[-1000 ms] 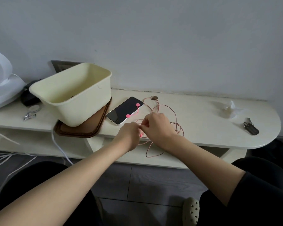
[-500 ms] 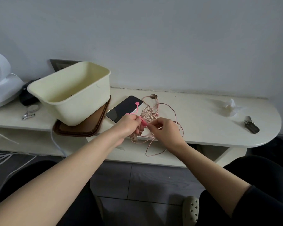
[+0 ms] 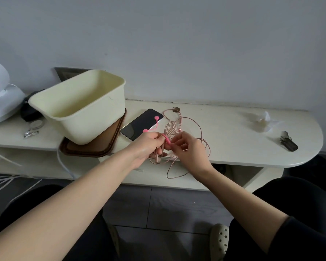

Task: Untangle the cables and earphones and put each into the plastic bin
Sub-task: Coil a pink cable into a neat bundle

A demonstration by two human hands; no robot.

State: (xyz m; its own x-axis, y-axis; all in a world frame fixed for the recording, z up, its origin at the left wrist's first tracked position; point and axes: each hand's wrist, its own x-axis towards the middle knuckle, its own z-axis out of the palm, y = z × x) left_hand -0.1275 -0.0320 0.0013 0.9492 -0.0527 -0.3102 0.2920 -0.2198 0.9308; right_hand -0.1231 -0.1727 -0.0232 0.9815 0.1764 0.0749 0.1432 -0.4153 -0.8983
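While both hands pinch it, left hand (image 3: 148,146) and right hand (image 3: 188,147), pale pink earphone cable (image 3: 186,129) bunches tangled, loops trailing right of cream bin (image 3: 94,117).

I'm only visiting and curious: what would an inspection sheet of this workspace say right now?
Surface: cream shelf against the wall.
Job's things: plastic bin on a brown tray, nothing seen inside; pink earphone cable tangled, outside the bin.
Clutter: phone, pink tie lying partly on it, keys, crumpled wrapper.
Grippers: left hand grips the cable bundle; right hand pinches it.
Cables: one loop hangs over the shelf's front edge; white cables on the floor.
Surroundings: white fan, grey wall.
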